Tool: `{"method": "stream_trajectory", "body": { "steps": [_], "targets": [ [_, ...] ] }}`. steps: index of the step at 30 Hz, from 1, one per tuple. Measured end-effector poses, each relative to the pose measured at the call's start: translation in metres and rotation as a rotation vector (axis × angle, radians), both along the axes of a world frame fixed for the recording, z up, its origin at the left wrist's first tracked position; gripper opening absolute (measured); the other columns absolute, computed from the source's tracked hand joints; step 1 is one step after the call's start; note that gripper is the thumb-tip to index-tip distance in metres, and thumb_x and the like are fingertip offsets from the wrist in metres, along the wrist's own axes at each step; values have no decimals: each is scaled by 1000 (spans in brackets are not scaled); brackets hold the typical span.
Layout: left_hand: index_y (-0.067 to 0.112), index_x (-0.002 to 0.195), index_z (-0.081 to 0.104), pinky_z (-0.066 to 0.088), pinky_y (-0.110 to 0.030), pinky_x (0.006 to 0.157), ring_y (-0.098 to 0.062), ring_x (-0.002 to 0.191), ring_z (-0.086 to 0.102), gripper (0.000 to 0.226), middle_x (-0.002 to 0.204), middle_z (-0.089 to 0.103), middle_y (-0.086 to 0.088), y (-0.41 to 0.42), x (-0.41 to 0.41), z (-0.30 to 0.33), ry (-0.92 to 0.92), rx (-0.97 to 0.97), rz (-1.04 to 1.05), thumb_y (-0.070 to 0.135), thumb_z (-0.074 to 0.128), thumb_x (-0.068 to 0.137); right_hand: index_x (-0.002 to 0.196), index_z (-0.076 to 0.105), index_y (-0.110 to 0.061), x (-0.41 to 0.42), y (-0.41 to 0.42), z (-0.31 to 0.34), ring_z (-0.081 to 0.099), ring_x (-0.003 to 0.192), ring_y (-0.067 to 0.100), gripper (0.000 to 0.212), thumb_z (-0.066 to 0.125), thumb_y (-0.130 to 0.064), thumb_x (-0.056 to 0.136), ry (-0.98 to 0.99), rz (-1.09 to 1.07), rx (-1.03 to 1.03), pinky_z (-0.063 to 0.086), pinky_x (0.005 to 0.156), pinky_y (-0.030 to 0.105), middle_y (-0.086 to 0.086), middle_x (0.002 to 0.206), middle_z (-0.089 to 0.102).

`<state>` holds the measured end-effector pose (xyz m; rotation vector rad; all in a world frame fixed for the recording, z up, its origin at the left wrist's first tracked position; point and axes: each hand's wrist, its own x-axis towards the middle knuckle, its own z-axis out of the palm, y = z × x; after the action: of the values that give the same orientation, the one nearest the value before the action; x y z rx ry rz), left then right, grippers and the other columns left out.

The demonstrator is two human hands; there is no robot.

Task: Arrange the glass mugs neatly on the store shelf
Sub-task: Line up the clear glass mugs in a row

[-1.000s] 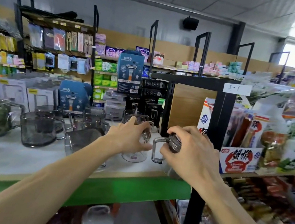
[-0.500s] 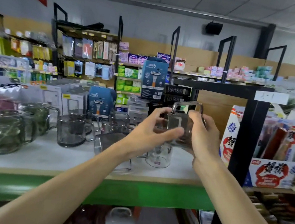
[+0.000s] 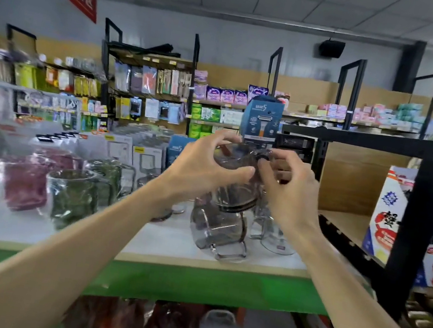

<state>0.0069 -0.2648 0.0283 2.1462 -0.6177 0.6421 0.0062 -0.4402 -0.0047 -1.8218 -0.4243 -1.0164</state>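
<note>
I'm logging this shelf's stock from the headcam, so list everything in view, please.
held glass mug: one, smoky grey, tilted in the air above the shelf
smoky mug: one, grey, on the shelf under the held one
green mugs: two, left
pink mug: one, far left
clear mug: one, right
razor pack: one, blue, behind
shelf: white top, green edge
left hand, right hand: both gripping the held mug

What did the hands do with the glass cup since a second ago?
Both hands, left hand and right hand, lifted the smoky glass mug from the white shelf to chest height and tipped it over, its handle no longer showing. They grip it together now. The grey mug below, and the green mug, stayed put.
</note>
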Motion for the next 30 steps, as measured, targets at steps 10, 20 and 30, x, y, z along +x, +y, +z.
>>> {"method": "stream_trajectory", "body": {
  "steps": [10,20,30],
  "targets": [
    [27,119,65,54,-28,80,-3,86,65,51,97,68,16,105,-8,-13,64,236,129,46,76,72,115,71,-22,8,98,-14,70,68,17,23,64,-15,94,17,-108,-455,59,65,35,2,85,76],
    [24,139,53,45,-38,97,-23,118,51,70,132,51,-1,136,12,-71,193,370,173,50,71,76,106,66,-23,20,139,-50,68,86,30,15,54,-21,97,134,-353,-882,44,77,41,6,84,74],
    [27,149,36,46,-45,94,-31,119,53,79,145,33,4,128,24,-81,176,465,216,63,56,81,108,70,-23,28,130,-55,67,84,24,17,56,-26,98,96,-318,-839,44,88,40,1,85,75]
  ]
}}
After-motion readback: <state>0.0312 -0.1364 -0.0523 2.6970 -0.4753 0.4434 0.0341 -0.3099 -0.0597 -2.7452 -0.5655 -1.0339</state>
